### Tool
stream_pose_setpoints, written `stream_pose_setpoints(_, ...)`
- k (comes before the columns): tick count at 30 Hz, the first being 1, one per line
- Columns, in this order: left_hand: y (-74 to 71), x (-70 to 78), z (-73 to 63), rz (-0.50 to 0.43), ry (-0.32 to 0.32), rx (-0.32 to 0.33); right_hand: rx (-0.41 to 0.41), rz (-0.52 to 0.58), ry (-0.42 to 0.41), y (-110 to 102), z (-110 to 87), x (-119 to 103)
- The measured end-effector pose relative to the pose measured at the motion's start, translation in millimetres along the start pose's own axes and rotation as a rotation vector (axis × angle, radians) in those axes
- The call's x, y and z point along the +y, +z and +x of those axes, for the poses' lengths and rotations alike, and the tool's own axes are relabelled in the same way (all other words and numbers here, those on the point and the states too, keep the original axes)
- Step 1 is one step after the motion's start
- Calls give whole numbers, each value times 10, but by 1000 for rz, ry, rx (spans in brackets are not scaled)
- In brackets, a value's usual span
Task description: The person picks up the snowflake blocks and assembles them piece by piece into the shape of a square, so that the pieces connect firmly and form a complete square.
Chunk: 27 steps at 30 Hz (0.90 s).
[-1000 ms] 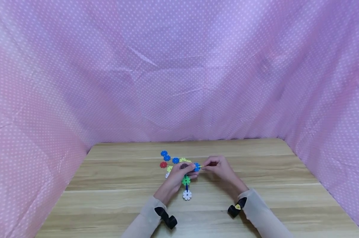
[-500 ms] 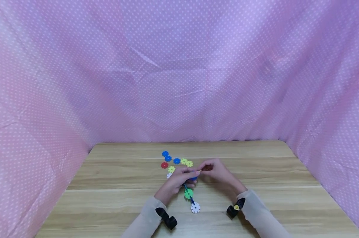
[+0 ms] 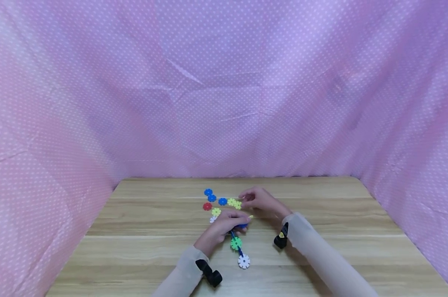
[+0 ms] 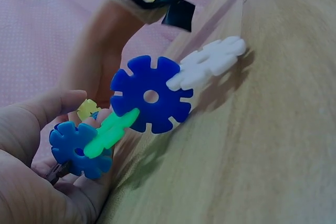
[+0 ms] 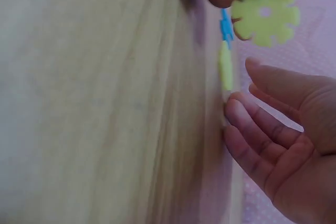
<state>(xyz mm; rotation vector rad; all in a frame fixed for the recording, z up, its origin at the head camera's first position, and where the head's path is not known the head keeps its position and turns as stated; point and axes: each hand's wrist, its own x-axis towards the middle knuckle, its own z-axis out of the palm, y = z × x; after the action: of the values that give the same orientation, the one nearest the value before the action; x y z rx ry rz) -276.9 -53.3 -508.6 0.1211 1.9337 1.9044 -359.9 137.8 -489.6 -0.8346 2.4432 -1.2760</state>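
Observation:
My left hand (image 3: 224, 227) grips a chain of notched plastic snowflake discs slotted edge to edge. In the left wrist view a blue disc (image 4: 65, 145) lies by its fingers, followed by a green disc (image 4: 113, 132), a dark blue disc (image 4: 151, 77) and a white disc (image 4: 210, 64) at the far end. A brown disc (image 4: 58, 171) is mostly hidden in the palm. At the chain's other end, a yellow disc (image 5: 262, 27) sticks out past the fingers. My right hand (image 3: 262, 201) reaches beside two loose yellow discs (image 3: 232, 202), thumb and fingers apart and holding nothing.
On the wooden table (image 3: 153, 255), left of the right hand, lie several blue discs (image 3: 222, 201) and a red disc (image 3: 207, 206). Another yellow disc (image 3: 216, 211) and a white one (image 3: 213, 220) sit behind the left hand. Pink dotted cloth (image 3: 224, 103) surrounds the table.
The right hand has let go of the yellow disc, now on the chain, and moved back and left to the loose yellow discs. The chain's green and white end has swung nearer the person.

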Motion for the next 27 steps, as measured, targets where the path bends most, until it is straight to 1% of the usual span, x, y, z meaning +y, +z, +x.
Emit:
stream_pose_setpoints(1,5,-4,-1,7,2,0,-11,3,6,14,24,11)
stream_pose_setpoints(3,15,-9,-4,16,3,4,-21,-16,-7,40,63,35)
stream_pose_setpoints(6,19,-23,-5,20,6,8,-16,-34,-22,58,90,54)
stream_pose_setpoints(8,17,-21,-12,21,6,14,-10,-25,-23,56,85,52)
stream_pose_setpoints(11,-6,-14,-17,19,-1,22,-3,17,-3,29,47,43)
stream_pose_setpoints(14,-30,6,-10,19,-1,33,7,58,4,-10,-26,67)
stream_pose_setpoints(17,-49,12,11,19,15,43,30,111,20,-49,-128,102)
stream_pose_setpoints(19,-58,9,29,18,24,46,57,152,30,-72,-202,118)
stream_pose_setpoints(24,-75,-12,71,15,33,47,142,245,88,-125,-378,85)
stream_pose_setpoints(27,-78,-26,93,14,37,50,172,285,119,-138,-455,53)
